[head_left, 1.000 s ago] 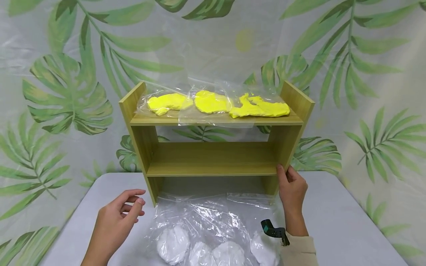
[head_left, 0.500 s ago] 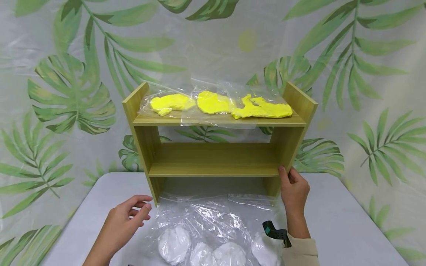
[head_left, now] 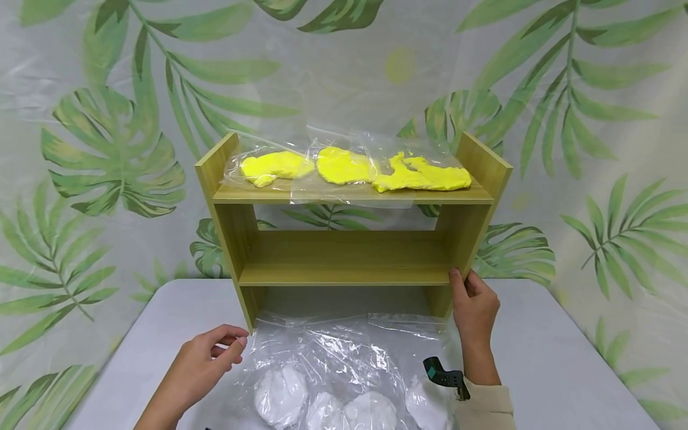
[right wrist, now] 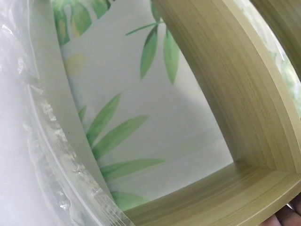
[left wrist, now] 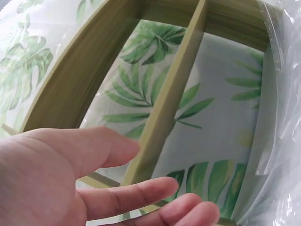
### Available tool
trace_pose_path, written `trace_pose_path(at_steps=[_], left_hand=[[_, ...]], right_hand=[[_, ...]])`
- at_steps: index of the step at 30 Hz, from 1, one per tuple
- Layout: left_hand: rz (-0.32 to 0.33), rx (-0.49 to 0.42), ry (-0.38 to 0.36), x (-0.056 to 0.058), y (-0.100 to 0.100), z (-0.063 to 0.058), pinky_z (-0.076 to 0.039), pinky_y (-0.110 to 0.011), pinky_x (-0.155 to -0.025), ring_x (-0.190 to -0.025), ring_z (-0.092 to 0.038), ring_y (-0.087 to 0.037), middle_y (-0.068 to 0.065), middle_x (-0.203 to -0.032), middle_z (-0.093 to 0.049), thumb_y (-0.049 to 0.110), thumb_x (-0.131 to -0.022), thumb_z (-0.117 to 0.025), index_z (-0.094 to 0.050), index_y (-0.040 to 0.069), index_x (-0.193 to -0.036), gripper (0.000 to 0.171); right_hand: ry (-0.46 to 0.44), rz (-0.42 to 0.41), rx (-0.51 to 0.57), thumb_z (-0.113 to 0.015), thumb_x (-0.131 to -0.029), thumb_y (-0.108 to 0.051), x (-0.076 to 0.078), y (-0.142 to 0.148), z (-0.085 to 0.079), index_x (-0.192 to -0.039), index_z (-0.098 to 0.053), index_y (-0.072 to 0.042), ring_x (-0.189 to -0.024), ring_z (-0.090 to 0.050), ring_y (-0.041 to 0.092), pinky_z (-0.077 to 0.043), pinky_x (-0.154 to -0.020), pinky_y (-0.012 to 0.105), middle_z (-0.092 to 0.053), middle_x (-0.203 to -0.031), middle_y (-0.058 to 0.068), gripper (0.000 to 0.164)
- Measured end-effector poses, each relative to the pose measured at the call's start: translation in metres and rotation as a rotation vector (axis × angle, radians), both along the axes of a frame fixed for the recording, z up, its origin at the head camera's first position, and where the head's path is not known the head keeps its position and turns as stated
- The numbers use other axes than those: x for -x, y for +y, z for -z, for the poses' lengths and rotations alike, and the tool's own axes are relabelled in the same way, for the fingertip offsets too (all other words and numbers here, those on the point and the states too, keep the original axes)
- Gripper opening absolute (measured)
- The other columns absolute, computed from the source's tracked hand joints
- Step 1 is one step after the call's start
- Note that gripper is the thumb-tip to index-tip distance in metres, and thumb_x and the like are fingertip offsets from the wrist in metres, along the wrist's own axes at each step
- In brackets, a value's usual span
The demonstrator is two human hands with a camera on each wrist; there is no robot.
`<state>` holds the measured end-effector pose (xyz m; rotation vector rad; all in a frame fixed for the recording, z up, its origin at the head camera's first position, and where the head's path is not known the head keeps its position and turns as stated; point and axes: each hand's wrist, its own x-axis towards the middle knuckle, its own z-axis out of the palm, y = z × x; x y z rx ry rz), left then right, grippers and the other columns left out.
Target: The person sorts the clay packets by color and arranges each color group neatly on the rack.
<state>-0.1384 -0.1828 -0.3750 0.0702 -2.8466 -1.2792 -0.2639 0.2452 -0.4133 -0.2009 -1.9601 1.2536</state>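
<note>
A wooden shelf with two boards stands upright on the table. My right hand grips its right side panel, thumb at the front edge and fingers round the outer face. In the right wrist view only a few fingertips show at the panel's edge. Close to the foot of the left side panel is my left hand, its fingers loosely bent and holding nothing. The left wrist view shows its thumb and fingers spread apart in front of the shelf; whether they touch it I cannot tell.
On the top board lie clear bags with three yellow lumps. Clear plastic bags holding several white lumps lie on the white table before the shelf. Behind hangs a leaf-printed cloth.
My left hand has moved right and down, close to the foot of the shelf's left panel. The right hand keeps its grip, and the shelf stands as before.
</note>
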Motion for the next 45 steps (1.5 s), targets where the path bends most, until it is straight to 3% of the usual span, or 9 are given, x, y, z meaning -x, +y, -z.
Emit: trace_pose_path(at_steps=[6, 12, 18, 26, 32, 40, 45], left_hand=[[0.009, 0.031, -0.039, 0.007, -0.007, 0.014, -0.049, -0.028, -0.066, -0.075, -0.065, -0.013, 0.002, -0.089, -0.067, 0.033, -0.094, -0.061, -0.068, 0.011, -0.108, 0.028], [0.052, -0.020, -0.044, 0.015, -0.012, 0.032, -0.052, -0.025, -0.063, -0.072, -0.065, -0.014, -0.002, -0.091, -0.067, 0.027, -0.094, -0.061, -0.067, 0.006, -0.107, 0.025], [0.036, -0.049, -0.085, 0.021, -0.015, 0.045, -0.053, -0.026, -0.063, -0.072, -0.066, -0.016, -0.004, -0.093, -0.067, 0.024, -0.094, -0.062, -0.067, 0.004, -0.105, 0.024], [0.036, 0.094, -0.154, 0.025, -0.023, 0.062, -0.046, -0.034, -0.066, -0.069, -0.060, -0.013, 0.001, -0.082, -0.064, 0.032, -0.091, -0.065, -0.067, 0.010, -0.098, 0.023], [0.018, 0.126, -0.181, 0.028, -0.025, 0.067, -0.046, -0.034, -0.064, -0.066, -0.059, -0.013, 0.001, -0.080, -0.064, 0.034, -0.089, -0.067, -0.065, 0.007, -0.099, 0.029], [-0.020, 0.105, -0.247, 0.032, -0.019, 0.074, -0.045, -0.030, -0.057, -0.060, -0.056, -0.016, -0.002, -0.074, -0.059, 0.037, -0.083, -0.073, -0.063, 0.006, -0.097, 0.035], [-0.032, 0.077, -0.238, 0.031, -0.015, 0.079, -0.043, -0.029, -0.051, -0.053, -0.053, -0.016, -0.003, -0.067, -0.056, 0.034, -0.080, -0.077, -0.061, 0.005, -0.094, 0.036]], right_hand=[[-0.006, -0.009, 0.008, -0.064, -0.092, -0.036, -0.001, -0.001, 0.000, -0.110, -0.073, -0.006, -0.077, -0.055, -0.018, -0.043, -0.065, 0.003, -0.072, -0.098, 0.014, 0.037], [-0.023, -0.019, 0.014, -0.063, -0.093, -0.038, -0.001, -0.001, 0.002, -0.113, -0.072, -0.007, -0.079, -0.055, -0.016, -0.044, -0.067, 0.003, -0.072, -0.101, 0.013, 0.038], [-0.021, -0.016, 0.015, -0.063, -0.093, -0.037, -0.001, -0.001, 0.002, -0.113, -0.073, -0.007, -0.079, -0.056, -0.016, -0.044, -0.066, 0.003, -0.072, -0.101, 0.012, 0.038], [-0.019, -0.019, 0.017, -0.063, -0.093, -0.037, -0.001, -0.002, 0.000, -0.111, -0.073, -0.006, -0.078, -0.056, -0.017, -0.044, -0.065, 0.004, -0.072, -0.099, 0.013, 0.037], [-0.021, -0.015, 0.011, -0.063, -0.093, -0.037, -0.001, -0.001, 0.000, -0.110, -0.073, -0.006, -0.077, -0.056, -0.017, -0.044, -0.065, 0.004, -0.072, -0.098, 0.013, 0.036], [-0.031, -0.027, 0.029, -0.062, -0.093, -0.038, -0.001, -0.001, 0.000, -0.114, -0.072, -0.008, -0.081, -0.057, -0.015, -0.045, -0.067, 0.004, -0.072, -0.103, 0.012, 0.038], [-0.033, -0.028, 0.028, -0.062, -0.093, -0.039, -0.001, -0.001, 0.000, -0.115, -0.072, -0.009, -0.082, -0.057, -0.015, -0.045, -0.068, 0.004, -0.072, -0.103, 0.011, 0.038]])
